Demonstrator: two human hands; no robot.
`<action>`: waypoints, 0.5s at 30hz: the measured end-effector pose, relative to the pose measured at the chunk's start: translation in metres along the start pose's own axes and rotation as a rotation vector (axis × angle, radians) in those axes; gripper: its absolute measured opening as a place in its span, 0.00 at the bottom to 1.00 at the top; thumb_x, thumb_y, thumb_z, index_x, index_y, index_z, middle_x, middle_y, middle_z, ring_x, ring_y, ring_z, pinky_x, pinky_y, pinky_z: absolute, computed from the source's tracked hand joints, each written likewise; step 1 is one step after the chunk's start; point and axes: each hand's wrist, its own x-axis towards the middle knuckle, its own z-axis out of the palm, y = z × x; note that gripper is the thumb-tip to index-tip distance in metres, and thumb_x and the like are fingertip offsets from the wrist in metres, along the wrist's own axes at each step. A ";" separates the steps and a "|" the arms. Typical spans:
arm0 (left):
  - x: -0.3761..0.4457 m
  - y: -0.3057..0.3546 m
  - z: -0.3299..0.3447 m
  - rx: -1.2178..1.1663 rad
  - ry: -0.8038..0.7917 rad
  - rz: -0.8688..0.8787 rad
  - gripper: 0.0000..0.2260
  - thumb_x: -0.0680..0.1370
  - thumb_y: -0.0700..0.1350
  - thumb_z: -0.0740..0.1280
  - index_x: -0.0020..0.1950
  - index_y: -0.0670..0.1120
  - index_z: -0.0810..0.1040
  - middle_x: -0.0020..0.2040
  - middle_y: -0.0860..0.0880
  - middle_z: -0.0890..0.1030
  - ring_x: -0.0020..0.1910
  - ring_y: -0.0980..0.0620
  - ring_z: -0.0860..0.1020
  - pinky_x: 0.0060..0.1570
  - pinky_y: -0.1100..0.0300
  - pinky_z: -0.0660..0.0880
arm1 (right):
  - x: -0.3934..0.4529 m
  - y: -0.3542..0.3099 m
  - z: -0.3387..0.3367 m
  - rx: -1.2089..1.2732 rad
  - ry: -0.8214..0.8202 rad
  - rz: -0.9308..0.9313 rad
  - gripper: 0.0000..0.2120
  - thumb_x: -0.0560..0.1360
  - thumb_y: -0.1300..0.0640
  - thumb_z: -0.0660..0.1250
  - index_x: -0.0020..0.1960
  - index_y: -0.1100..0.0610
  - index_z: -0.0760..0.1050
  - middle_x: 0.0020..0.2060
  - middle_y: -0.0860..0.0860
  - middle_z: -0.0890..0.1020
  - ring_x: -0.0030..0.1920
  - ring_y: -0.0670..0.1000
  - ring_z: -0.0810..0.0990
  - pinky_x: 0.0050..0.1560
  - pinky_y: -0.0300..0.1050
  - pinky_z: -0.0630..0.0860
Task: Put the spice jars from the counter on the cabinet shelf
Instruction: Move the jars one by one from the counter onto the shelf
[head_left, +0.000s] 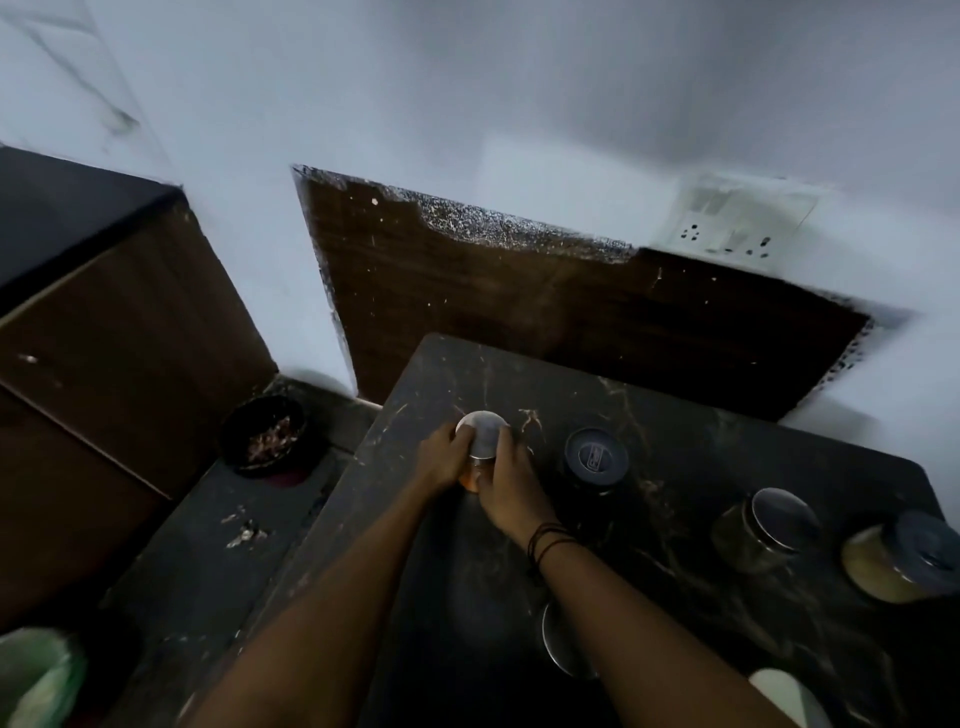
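Note:
A glass spice jar (482, 434) with a silver lid and orange contents stands on the dark marble counter (675, 426). My left hand (441, 460) and my right hand (511, 486) both clasp its sides. To its right stands a jar with a dark lid (596, 457). Further right are a dark-filled jar with a steel lid (769, 522) and a yellow-filled jar (904, 558) at the frame's edge. Under my right forearm another steel lid (558, 644) shows in part. No cabinet shelf is in sight.
A brown wood panel (519, 312) backs the counter, with a wall socket (737, 223) above it. Down on the left floor sit a dark bowl of scraps (267, 434) and a green-lined bin (36, 675). A brown cabinet (114, 364) stands at left. A white object (784, 693) lies at bottom right.

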 end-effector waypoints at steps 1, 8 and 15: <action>0.001 -0.003 0.002 -0.030 -0.028 -0.014 0.18 0.84 0.50 0.55 0.66 0.41 0.75 0.58 0.43 0.79 0.52 0.50 0.77 0.47 0.62 0.73 | 0.000 0.001 0.004 -0.010 0.006 0.002 0.35 0.79 0.47 0.59 0.79 0.55 0.47 0.75 0.59 0.60 0.72 0.59 0.67 0.67 0.53 0.69; 0.012 -0.017 0.011 -0.019 -0.102 0.096 0.17 0.83 0.46 0.58 0.66 0.38 0.73 0.64 0.37 0.76 0.62 0.41 0.76 0.64 0.43 0.73 | 0.007 0.011 0.021 -0.014 0.023 0.010 0.40 0.79 0.48 0.63 0.80 0.49 0.39 0.78 0.57 0.55 0.74 0.59 0.65 0.68 0.58 0.71; 0.009 -0.020 0.011 -0.347 -0.003 0.005 0.20 0.84 0.55 0.51 0.62 0.46 0.77 0.59 0.45 0.80 0.57 0.48 0.79 0.62 0.45 0.76 | 0.020 0.013 0.012 0.250 0.188 0.007 0.35 0.80 0.49 0.62 0.80 0.51 0.47 0.77 0.55 0.60 0.75 0.55 0.62 0.68 0.42 0.59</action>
